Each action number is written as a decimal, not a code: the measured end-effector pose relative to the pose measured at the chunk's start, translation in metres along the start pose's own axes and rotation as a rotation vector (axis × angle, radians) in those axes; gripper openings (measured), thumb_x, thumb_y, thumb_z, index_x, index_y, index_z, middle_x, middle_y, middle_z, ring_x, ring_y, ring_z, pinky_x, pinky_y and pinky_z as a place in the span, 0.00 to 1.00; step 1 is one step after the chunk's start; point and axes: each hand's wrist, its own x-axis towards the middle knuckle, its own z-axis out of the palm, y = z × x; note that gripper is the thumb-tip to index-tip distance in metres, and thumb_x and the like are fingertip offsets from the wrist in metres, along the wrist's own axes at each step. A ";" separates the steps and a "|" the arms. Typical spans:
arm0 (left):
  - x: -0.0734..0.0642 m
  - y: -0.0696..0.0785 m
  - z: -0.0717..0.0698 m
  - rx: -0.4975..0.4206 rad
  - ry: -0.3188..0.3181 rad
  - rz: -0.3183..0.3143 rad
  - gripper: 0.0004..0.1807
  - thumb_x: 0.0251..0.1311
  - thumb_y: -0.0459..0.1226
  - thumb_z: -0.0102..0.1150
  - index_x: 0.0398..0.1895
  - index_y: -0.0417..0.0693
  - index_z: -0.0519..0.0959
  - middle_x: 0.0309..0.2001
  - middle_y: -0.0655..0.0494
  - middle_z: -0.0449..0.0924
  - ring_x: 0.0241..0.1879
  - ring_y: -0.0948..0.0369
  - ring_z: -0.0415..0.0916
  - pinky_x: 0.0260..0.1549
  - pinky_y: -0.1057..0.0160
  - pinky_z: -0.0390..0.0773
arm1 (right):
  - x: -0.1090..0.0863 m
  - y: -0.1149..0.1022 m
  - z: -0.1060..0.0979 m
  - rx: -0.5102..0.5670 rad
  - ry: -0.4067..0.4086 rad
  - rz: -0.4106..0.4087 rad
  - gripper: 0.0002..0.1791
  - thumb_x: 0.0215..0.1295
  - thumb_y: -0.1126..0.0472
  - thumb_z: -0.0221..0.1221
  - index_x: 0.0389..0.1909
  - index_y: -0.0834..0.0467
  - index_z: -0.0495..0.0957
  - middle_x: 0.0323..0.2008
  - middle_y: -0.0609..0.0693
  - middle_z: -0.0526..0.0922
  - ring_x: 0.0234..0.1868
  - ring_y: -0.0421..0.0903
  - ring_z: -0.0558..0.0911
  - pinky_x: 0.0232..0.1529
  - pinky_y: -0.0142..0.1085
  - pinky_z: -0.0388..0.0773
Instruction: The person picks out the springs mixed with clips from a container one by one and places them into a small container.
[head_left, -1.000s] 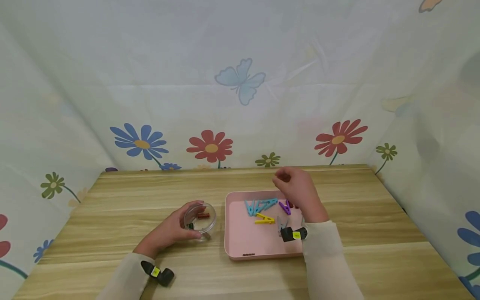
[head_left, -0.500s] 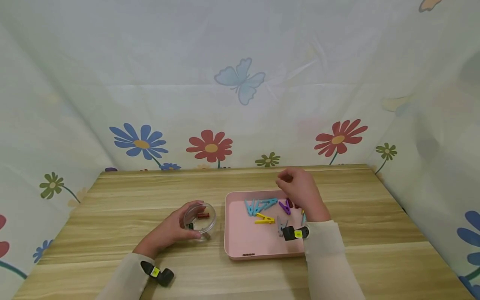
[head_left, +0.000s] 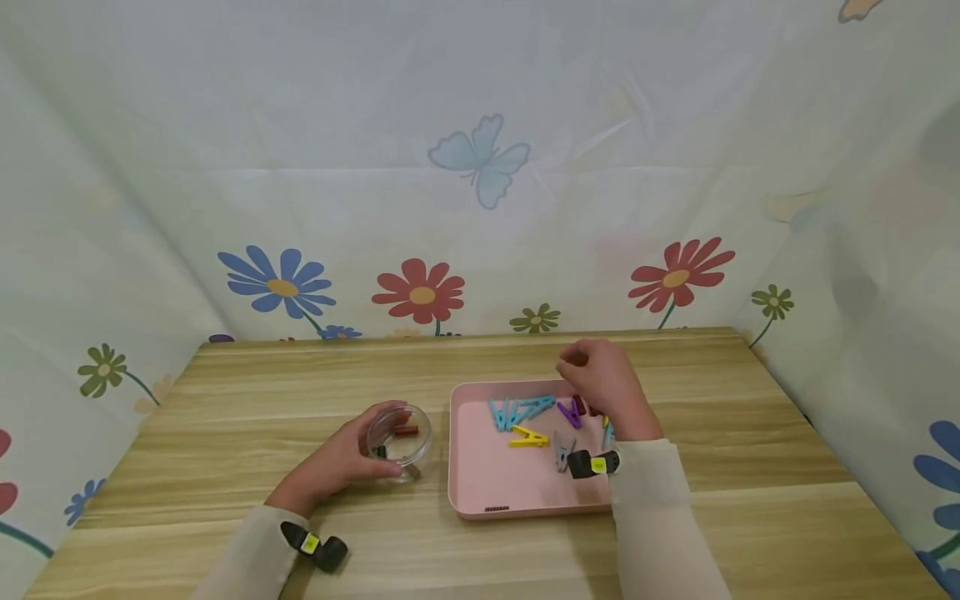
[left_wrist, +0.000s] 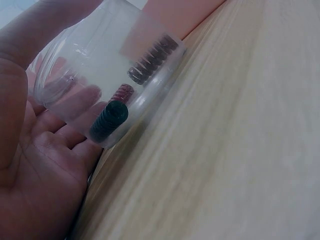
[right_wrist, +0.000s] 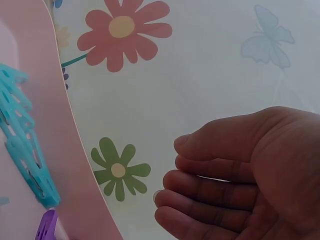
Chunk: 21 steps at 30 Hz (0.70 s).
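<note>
My left hand (head_left: 341, 460) grips a transparent round jar (left_wrist: 80, 55) from its left side, thumb on the near side. Inside the jar lie a dark green spring (left_wrist: 109, 120), a reddish spring (left_wrist: 121, 93) and a dark brown spring (left_wrist: 152, 60). Over the back right edge of a pink tray (head_left: 487, 482), my right hand (head_left: 606, 382) hovers with loosely curled fingers and holds nothing. Nearest to it in the tray are a purple clothespin (head_left: 570, 413) and a dark red spring (head_left: 578, 405), with part of the tray hidden under the wrist.
Several light blue clothespins (head_left: 517, 415), a yellow clothespin (head_left: 529, 437) and a grey clothespin (head_left: 561, 452) lie in the tray. A small dark spring (head_left: 497, 509) rests by its front wall. The wooden table (head_left: 247, 400) ends at a flowered curtain (head_left: 360, 200).
My right hand has drifted slightly to the right, showing more of the grey clothespin and the tray's right side. The left hand and jar stay in place.
</note>
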 end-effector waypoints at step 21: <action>0.000 0.003 0.001 -0.015 -0.002 -0.002 0.44 0.51 0.38 0.72 0.70 0.63 0.59 0.72 0.51 0.62 0.73 0.49 0.56 0.60 0.80 0.63 | 0.005 0.009 0.001 0.023 -0.057 0.067 0.16 0.67 0.55 0.58 0.52 0.57 0.78 0.44 0.56 0.81 0.25 0.51 0.79 0.26 0.42 0.81</action>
